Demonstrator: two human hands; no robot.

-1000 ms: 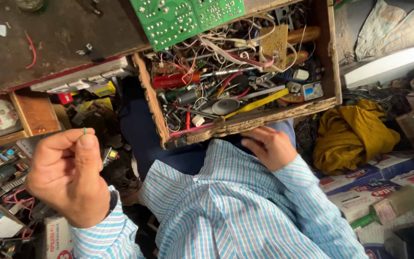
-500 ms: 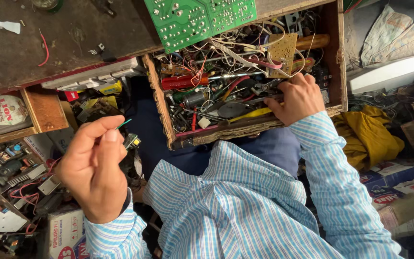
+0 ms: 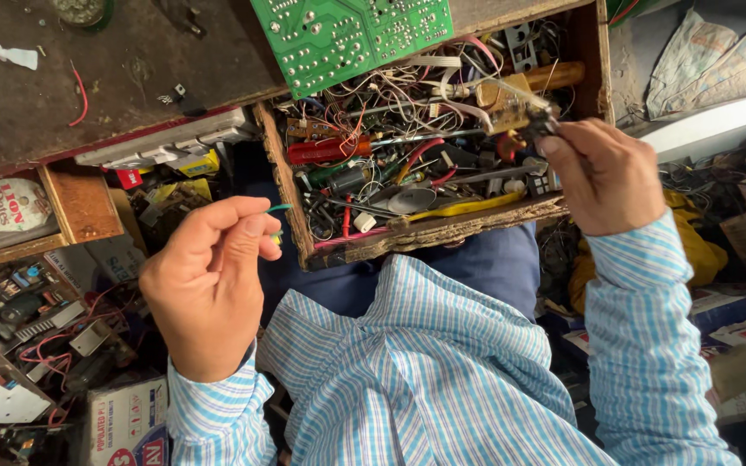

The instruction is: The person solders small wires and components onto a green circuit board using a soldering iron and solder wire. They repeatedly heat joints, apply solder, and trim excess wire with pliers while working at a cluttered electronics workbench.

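Blue-and-white checked long sleeves, dark blue trousers

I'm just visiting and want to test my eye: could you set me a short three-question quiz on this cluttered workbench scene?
1. True or false: the green circuit board lies partly over the wooden drawer.
2. What does the left hand pinch: A) a thin green wire, B) a screwdriver, C) a coin?
3. Which hand holds a small dark part over the drawer?

Key: 1 true; 2 A; 3 the right hand.
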